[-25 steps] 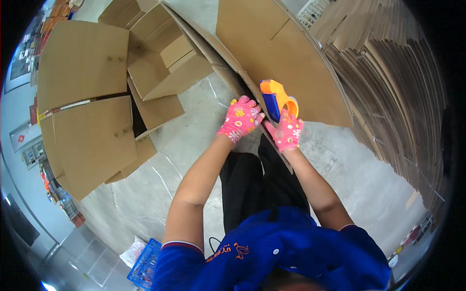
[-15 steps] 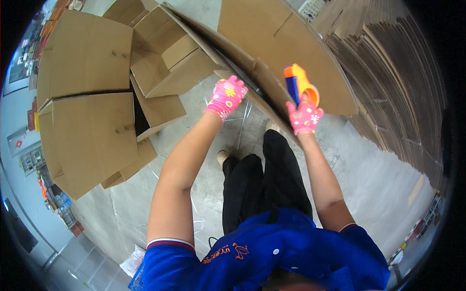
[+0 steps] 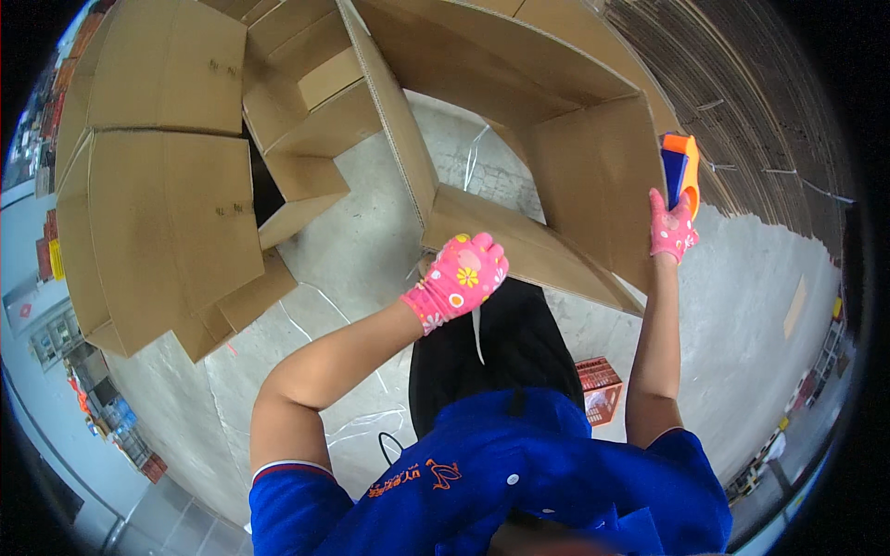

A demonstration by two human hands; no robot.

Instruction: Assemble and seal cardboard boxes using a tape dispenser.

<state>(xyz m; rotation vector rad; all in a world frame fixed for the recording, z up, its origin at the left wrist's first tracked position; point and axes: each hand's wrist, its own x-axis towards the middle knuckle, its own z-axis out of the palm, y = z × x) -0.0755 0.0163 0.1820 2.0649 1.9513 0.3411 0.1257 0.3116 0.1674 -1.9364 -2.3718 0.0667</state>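
An open cardboard carton (image 3: 593, 171), unfolded into a frame through which the floor shows, stands in front of my legs. My left hand (image 3: 468, 273), in a pink flowered glove, is closed at the carton's near edge, gripping its cardboard; the fingertips are hidden. A thin white strip (image 3: 478, 335) hangs below that hand against my dark trousers. At the carton's right side, my gloved right hand (image 3: 673, 227) is wrapped round an orange and blue tape dispenser (image 3: 684, 171), close against the cardboard wall.
Set-up cartons (image 3: 171, 204) stand side by side on the left, with an open one (image 3: 320, 111) beside them. Tall stacks of flat cardboard (image 3: 742, 111) fill the far right. A red plastic crate (image 3: 599, 389) sits on the floor near my right forearm. Loose straps (image 3: 320, 296) lie about the floor.
The flat, folded carton has been spread into an open frame. My right hand has moved right with the tape dispenser, and my left hand has come down slightly nearer to me.
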